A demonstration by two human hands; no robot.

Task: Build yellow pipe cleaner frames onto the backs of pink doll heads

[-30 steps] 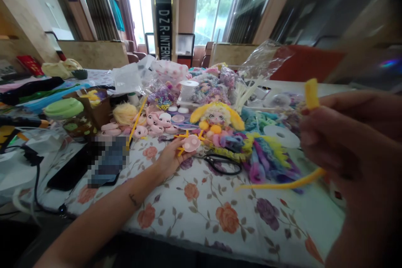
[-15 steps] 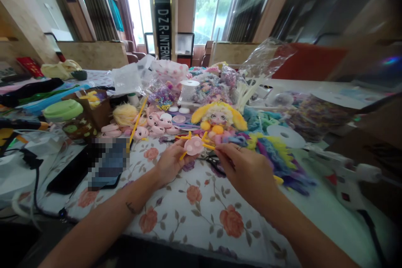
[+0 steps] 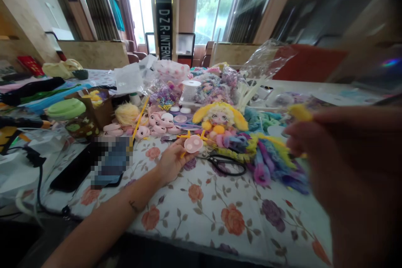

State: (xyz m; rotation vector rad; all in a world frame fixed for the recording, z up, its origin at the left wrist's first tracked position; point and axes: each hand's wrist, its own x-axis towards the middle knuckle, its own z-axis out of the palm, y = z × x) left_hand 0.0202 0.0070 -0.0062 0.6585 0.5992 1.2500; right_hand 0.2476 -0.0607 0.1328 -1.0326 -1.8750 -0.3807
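Note:
My left hand (image 3: 171, 160) rests on the floral tablecloth (image 3: 216, 209) and pinches a small pink doll head (image 3: 193, 144) with yellow pipe cleaners sticking out of it. My right hand (image 3: 348, 163) is raised close to the camera at the right, blurred, its fingers closed on a yellow pipe cleaner (image 3: 300, 112). Black scissors (image 3: 226, 164) lie on the cloth just right of the left hand. Behind them sits a doll with yellow hair (image 3: 217, 116) beside a heap of coloured fuzzy strands (image 3: 270, 155).
Several pink doll heads (image 3: 157, 121) lie behind the left hand. A dark phone (image 3: 94, 166) and a black cable (image 3: 37, 176) are at the left. A green lid (image 3: 64, 109), a brown box (image 3: 97, 111), a white spool (image 3: 190, 90) and plastic bags (image 3: 264, 60) crowd the back.
My right hand has left the pink doll head and risen toward the camera at the right with a yellow pipe cleaner. The left hand has stayed on the doll head.

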